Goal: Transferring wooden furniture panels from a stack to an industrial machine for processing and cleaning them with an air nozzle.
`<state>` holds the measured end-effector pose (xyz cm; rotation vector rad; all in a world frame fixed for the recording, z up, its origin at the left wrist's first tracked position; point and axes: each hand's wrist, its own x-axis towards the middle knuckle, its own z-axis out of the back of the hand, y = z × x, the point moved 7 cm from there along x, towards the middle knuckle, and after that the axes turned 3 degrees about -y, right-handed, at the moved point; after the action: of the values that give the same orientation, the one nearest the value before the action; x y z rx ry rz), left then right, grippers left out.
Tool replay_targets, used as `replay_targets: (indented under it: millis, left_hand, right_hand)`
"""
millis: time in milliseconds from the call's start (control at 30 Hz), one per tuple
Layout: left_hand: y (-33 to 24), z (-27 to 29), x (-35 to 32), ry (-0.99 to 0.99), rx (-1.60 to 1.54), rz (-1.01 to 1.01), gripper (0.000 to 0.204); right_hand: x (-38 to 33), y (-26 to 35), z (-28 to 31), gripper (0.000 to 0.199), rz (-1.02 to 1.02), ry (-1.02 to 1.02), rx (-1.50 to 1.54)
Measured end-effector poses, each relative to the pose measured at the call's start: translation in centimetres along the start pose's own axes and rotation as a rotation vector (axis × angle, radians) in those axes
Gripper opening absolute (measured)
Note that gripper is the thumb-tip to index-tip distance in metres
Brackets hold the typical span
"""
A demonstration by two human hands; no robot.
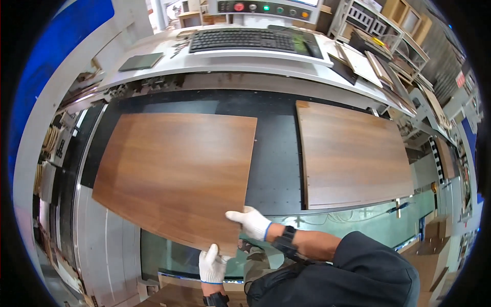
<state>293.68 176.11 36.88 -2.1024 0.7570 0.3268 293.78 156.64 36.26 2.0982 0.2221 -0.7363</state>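
Observation:
A large brown wood-grain panel (pixel 179 163) lies on the left part of the black machine bed (pixel 273 169), its near edge jutting out past the bed. My left hand (pixel 212 265), in a white knit glove, grips that near edge close to the right corner, thumb on top and fingers underneath. My right hand (pixel 250 222), gloved the same way, clasps the panel's right edge a little farther up, its thumb on the upper face. The fingers below the board are hidden. A second wood-grain panel (pixel 358 158) rests on the right part of the bed, apart from both hands.
Beyond the bed, a white ledge carries a black keyboard (pixel 240 41), a dark flat pad (pixel 140 62) and small metal tools. Above stands a control panel with coloured buttons (pixel 266 7). Stacked boards (pixel 360 64) sit at the far right, and brown boxes (pixel 432 250) at the near right.

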Motion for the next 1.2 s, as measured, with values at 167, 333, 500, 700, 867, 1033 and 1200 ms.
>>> replay_targets:
  millis: [167,333,500,700,867,1033,1200]
  left_hand:
    - [-4.1,1.0,6.0,-0.227,-0.151,-0.175,0.059]
    - [-1.2,1.1,7.3,-0.073,-0.283,-0.212,0.052]
    - [8.7,-10.0,7.0,0.112,-0.179,-0.022,0.049]
    - [19.6,-18.7,3.6,0.113,0.491,0.206,0.039]
    - [21.7,-17.9,-1.0,0.079,0.71,0.186,0.037]
    - [21.0,-13.9,-7.5,-0.033,0.577,0.103,0.029]
    - [16.0,-5.7,-21.0,-0.463,0.449,-0.156,0.03]
  right_hand:
    - [-8.9,6.2,13.9,0.04,0.109,-0.278,-0.246]
    - [-19.9,13.0,23.0,0.037,0.209,-0.433,-0.222]
    - [-28.5,16.2,39.5,0.011,0.334,-0.674,-0.319]
    - [-34.0,16.6,63.2,0.022,0.355,-0.893,-0.723]
    - [-31.8,21.0,53.3,0.054,0.354,-1.186,-1.762]
    - [-24.1,16.4,32.4,0.053,0.671,-0.03,-1.618]
    - [-27.0,6.5,7.5,0.047,0.634,0.9,-1.454]
